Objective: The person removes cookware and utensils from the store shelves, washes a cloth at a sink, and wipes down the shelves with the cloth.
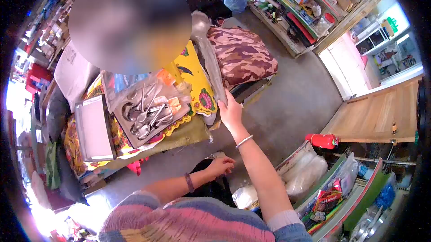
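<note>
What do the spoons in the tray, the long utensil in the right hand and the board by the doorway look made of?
Spoons: metal, probably stainless steel; silvery with bright glints.
Long utensil: perhaps metal in clear plastic; grey, wrinkled sheen.
Board: wood, smooth, perhaps varnished; tan with visible grain.

The ladle (212,58) looks like dull grey metal under thin, creased clear plastic. The spoons (142,118) are glossy metal, with bright highlights on their bowls, and the tray (128,135) beneath them is matt grey. The tablecloth (191,70) has a smooth printed surface; whether it is cloth or plastic cannot be told. The camouflage bundle (242,53) is soft, matt cloth. The bangle (244,141) is smooth, shiny metal, and the sweater (206,217) is matt knit. The panel (377,113) is smooth, visibly grained wood. The extinguisher (322,141) is glossy red, and the bag (310,172) is shiny, wrinkled clear plastic.
</note>
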The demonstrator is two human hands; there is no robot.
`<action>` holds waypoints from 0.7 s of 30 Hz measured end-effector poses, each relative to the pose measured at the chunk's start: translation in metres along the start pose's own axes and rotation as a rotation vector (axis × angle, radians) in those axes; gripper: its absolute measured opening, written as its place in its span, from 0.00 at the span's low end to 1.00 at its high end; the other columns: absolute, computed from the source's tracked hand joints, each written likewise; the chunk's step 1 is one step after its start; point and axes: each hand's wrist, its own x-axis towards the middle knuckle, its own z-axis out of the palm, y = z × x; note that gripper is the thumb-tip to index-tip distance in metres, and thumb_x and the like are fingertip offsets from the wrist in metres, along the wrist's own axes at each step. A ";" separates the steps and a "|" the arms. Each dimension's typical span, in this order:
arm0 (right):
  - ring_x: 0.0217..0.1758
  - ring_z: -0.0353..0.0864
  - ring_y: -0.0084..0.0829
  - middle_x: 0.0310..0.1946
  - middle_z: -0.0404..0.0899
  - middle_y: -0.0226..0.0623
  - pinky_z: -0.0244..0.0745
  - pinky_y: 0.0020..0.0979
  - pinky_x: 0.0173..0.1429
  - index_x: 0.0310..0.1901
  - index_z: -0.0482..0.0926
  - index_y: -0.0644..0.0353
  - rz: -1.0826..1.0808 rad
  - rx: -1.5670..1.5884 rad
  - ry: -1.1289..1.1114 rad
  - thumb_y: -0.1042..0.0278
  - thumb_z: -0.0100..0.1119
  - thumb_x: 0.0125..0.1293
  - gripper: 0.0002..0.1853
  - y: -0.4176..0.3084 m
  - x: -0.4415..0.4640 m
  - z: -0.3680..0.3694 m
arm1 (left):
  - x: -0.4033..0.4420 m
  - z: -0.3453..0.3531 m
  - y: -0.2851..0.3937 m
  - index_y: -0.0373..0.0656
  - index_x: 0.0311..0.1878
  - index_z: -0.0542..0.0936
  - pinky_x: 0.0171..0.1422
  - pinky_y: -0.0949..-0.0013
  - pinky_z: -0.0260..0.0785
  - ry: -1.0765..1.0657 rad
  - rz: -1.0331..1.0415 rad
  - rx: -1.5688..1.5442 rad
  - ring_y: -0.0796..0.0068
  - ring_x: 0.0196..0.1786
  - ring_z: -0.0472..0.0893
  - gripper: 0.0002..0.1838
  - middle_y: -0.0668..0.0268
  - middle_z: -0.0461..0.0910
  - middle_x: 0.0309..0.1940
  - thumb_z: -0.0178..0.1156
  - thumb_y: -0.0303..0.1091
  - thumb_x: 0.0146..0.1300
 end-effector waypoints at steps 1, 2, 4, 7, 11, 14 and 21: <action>0.39 0.78 0.51 0.38 0.79 0.52 0.72 0.41 0.46 0.57 0.69 0.60 0.010 -0.017 0.002 0.66 0.59 0.57 0.25 0.006 0.003 0.005 | 0.005 -0.004 -0.006 0.39 0.48 0.76 0.35 0.76 0.68 0.003 0.012 -0.025 0.79 0.33 0.76 0.16 0.67 0.78 0.34 0.56 0.37 0.60; 0.40 0.77 0.51 0.38 0.78 0.54 0.72 0.43 0.45 0.57 0.69 0.61 0.040 -0.024 -0.022 0.65 0.58 0.57 0.25 0.012 0.004 0.007 | 0.009 -0.008 -0.013 0.39 0.47 0.76 0.37 0.76 0.68 0.003 0.024 -0.046 0.79 0.33 0.76 0.15 0.68 0.78 0.34 0.57 0.37 0.60; 0.45 0.76 0.50 0.44 0.76 0.54 0.71 0.44 0.49 0.57 0.68 0.64 0.041 -0.102 -0.185 0.62 0.59 0.58 0.26 -0.010 0.005 -0.013 | -0.014 -0.005 -0.004 0.38 0.48 0.75 0.34 0.76 0.69 0.023 0.289 -0.153 0.78 0.33 0.77 0.16 0.67 0.78 0.34 0.58 0.35 0.59; 0.52 0.74 0.50 0.49 0.74 0.55 0.70 0.46 0.54 0.57 0.67 0.68 0.130 -0.115 -0.232 0.55 0.59 0.59 0.30 -0.057 -0.006 -0.090 | 0.001 0.005 0.015 0.37 0.49 0.75 0.33 0.76 0.69 0.023 0.053 -0.139 0.79 0.33 0.77 0.15 0.67 0.78 0.35 0.58 0.31 0.59; 0.47 0.72 0.49 0.44 0.73 0.52 0.68 0.41 0.52 0.57 0.67 0.63 0.137 -0.133 0.062 0.62 0.55 0.60 0.24 -0.017 -0.073 -0.119 | 0.024 0.014 0.020 0.38 0.45 0.75 0.32 0.77 0.67 -0.179 0.136 -0.015 0.79 0.30 0.75 0.10 0.68 0.78 0.33 0.56 0.29 0.60; 0.44 0.74 0.40 0.41 0.74 0.43 0.71 0.37 0.49 0.59 0.65 0.62 0.192 -0.059 0.269 0.67 0.55 0.62 0.24 0.000 -0.154 -0.151 | 0.010 0.052 0.050 0.38 0.43 0.75 0.30 0.79 0.64 -0.339 0.197 0.065 0.82 0.29 0.74 0.09 0.68 0.78 0.32 0.55 0.28 0.61; 0.40 0.79 0.34 0.38 0.77 0.41 0.75 0.32 0.43 0.54 0.71 0.62 0.591 -0.343 0.849 0.70 0.55 0.61 0.19 -0.117 -0.379 -0.322 | -0.043 0.224 0.097 0.37 0.43 0.75 0.32 0.79 0.63 -0.793 0.513 0.467 0.84 0.29 0.71 0.08 0.69 0.76 0.31 0.53 0.27 0.62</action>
